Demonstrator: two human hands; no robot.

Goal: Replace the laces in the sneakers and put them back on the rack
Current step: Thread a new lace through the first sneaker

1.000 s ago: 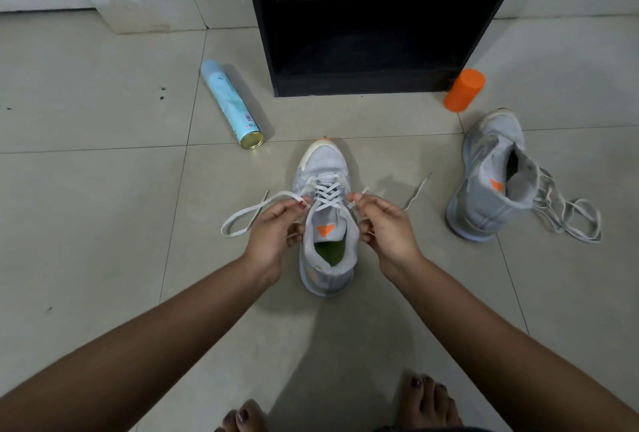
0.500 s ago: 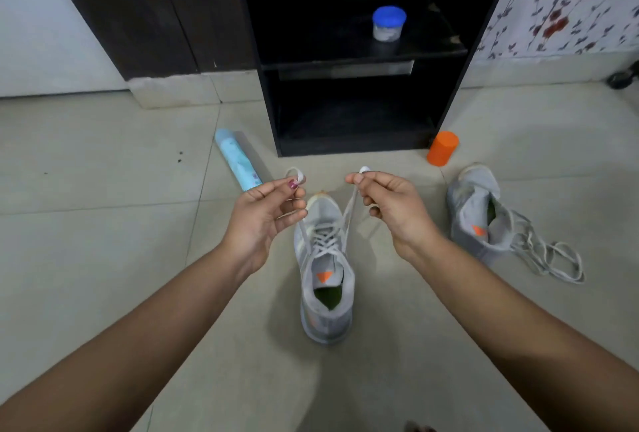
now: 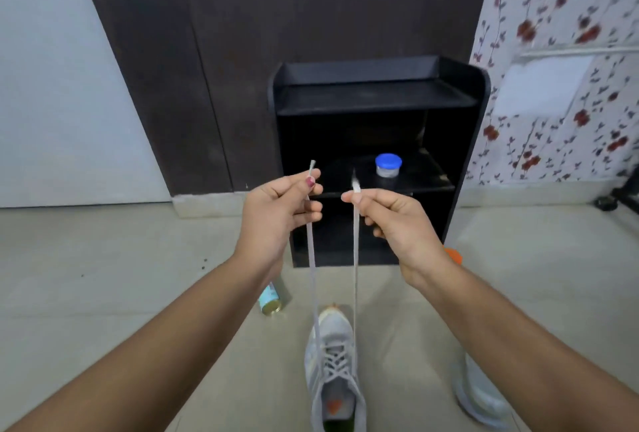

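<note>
L hand (image 3: 280, 210) thumb+index pinching one lace (image 3: 312, 258) end, R hand (image 3: 390, 220) pinching the other; remaining fingers curled. Both strands taut, running down to laced grey sneaker (image 3: 335, 373) on floor (image 3: 103, 276), toe twd black rack (image 3: 373, 96). 2nd sneaker (image 3: 480, 393) at R, partly behind R forearm. Blue-lid jar (image 3: 388, 165) on rack's mid shelf; spray can (image 3: 270, 300) lying L of sneaker toe.

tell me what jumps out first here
The left hand and right hand are up mid-frame, each pinching one end of a pale lace drawn taut from the grey sneaker on the floor below. Behind them stands a black rack with a blue-lidded jar on its middle shelf.
</note>
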